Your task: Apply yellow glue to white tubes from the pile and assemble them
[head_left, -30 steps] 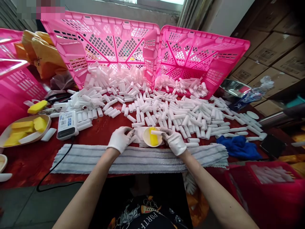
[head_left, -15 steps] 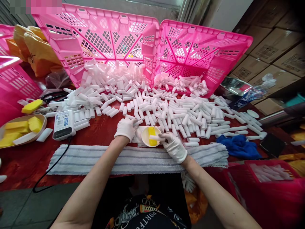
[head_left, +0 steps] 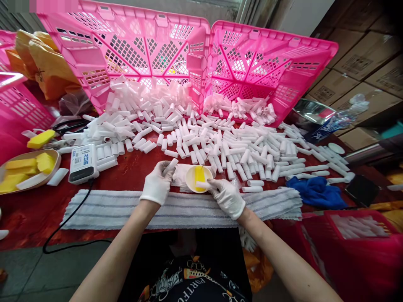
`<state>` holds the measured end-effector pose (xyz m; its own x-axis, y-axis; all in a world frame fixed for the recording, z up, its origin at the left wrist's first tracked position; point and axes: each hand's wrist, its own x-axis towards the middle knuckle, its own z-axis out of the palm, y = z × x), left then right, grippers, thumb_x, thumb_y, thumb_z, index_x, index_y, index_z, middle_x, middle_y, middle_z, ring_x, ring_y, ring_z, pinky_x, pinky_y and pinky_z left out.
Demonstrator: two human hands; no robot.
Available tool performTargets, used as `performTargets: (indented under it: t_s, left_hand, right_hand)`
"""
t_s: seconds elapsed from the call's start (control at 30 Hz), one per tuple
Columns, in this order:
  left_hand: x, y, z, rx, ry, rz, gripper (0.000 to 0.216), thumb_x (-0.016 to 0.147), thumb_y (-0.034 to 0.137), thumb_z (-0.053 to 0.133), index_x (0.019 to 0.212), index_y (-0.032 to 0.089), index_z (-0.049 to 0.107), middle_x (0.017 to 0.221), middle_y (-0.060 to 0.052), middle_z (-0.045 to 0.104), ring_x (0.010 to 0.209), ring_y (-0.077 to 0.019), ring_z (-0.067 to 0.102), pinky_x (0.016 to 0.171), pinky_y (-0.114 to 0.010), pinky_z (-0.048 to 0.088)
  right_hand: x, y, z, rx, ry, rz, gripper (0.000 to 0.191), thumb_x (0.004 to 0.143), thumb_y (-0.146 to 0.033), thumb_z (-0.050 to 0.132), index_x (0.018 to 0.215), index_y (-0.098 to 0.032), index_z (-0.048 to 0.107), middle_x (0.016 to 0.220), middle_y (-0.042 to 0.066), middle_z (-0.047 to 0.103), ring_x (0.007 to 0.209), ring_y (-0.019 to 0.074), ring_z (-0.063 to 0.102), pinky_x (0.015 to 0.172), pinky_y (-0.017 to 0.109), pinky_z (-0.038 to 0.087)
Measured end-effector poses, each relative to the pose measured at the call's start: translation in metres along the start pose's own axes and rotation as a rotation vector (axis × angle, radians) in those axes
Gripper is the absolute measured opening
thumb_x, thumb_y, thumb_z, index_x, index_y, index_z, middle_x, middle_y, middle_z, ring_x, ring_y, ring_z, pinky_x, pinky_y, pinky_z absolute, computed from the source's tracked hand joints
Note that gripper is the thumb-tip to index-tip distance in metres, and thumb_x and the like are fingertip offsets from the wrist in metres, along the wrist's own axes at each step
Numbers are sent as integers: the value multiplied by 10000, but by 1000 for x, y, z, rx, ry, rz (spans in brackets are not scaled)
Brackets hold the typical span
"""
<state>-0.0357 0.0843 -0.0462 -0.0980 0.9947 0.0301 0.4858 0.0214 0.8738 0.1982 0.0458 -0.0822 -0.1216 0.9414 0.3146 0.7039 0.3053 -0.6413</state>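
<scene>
My left hand (head_left: 158, 183), in a white glove, pinches a short white tube (head_left: 170, 167) left of a small white bowl (head_left: 189, 177). A yellow sponge (head_left: 199, 173) lies in the bowl. My gloved right hand (head_left: 228, 196) holds another white tube (head_left: 203, 185) by one end, its other end over the sponge; whether it touches cannot be made out. A folded white cloth (head_left: 180, 178) lies beside the bowl. Beyond the hands spreads a large heap of loose white tubes (head_left: 239, 144).
Two pink crates (head_left: 151, 25) lie tipped toward me behind the heap. A striped towel (head_left: 126, 212) runs along the front edge. At left are a white device (head_left: 82, 164) with a black cable and a dish (head_left: 56, 165) of yellow sponges; at right, a blue cloth (head_left: 315, 192).
My left hand has drawn back from the heap toward me and left, bringing a tube with it. The right hand and its tube have shifted slightly left over the bowl.
</scene>
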Motion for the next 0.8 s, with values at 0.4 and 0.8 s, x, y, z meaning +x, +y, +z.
performTargets:
  t_s: [0.4, 0.8]
  left_hand:
    - [-37, 13, -5, -36, -61, 56, 335, 717, 374, 621, 977, 173, 558, 953, -47, 651, 858, -166, 621, 808, -278, 487]
    - [-56, 15, 8, 58, -279, 239, 285, 752, 340, 589, 988, 180, 580, 950, -67, 664, 864, -187, 627, 801, -306, 494]
  right_hand:
    - [-10, -31, -20, 378, 46, 147, 185, 739, -361, 633, 797, -192, 586, 852, 36, 598, 732, 127, 581, 672, 245, 479]
    - [-6, -34, -42, 822, 166, 594, 329, 763, -522, 535, 744, -194, 514, 555, -30, 506, 433, 85, 444, 393, 210, 363]
